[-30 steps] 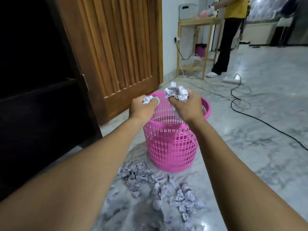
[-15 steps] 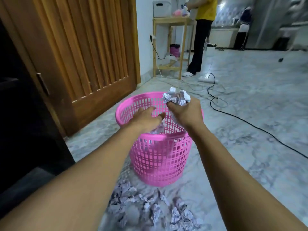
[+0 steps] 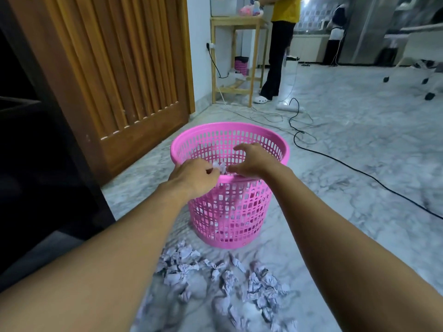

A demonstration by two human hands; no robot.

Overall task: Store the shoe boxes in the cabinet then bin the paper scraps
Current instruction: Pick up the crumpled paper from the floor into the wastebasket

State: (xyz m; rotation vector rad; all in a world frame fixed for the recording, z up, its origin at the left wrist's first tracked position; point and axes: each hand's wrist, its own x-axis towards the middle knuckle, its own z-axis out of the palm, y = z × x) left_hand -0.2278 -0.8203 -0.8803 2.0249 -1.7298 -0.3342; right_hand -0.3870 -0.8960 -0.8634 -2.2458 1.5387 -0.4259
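A pink mesh bin [image 3: 275,142] stands on the marble floor in front of me. Both my hands hover over its near rim. My left hand [image 3: 194,176] has loosely curled fingers, and I see nothing gripped in it. My right hand [image 3: 254,161] is spread over the opening, palm down and empty. Crumpled white paper [image 3: 220,167] shows inside the bin, between the two hands. Several crumpled paper scraps [image 3: 215,276] lie on the floor on the near side of the bin. No shoe box is in view.
A dark cabinet [image 3: 36,140] fills the left side, with a slatted wooden door [image 3: 115,75] beyond it. A black cable [image 3: 359,168] runs across the floor on the right. Farther off, a person [image 3: 280,44] stands at a wooden table [image 3: 237,22].
My right hand has let go of its paper wad and now spreads empty over the bin. My left hand has drawn back to the near rim. The view has shifted closer to the bin.
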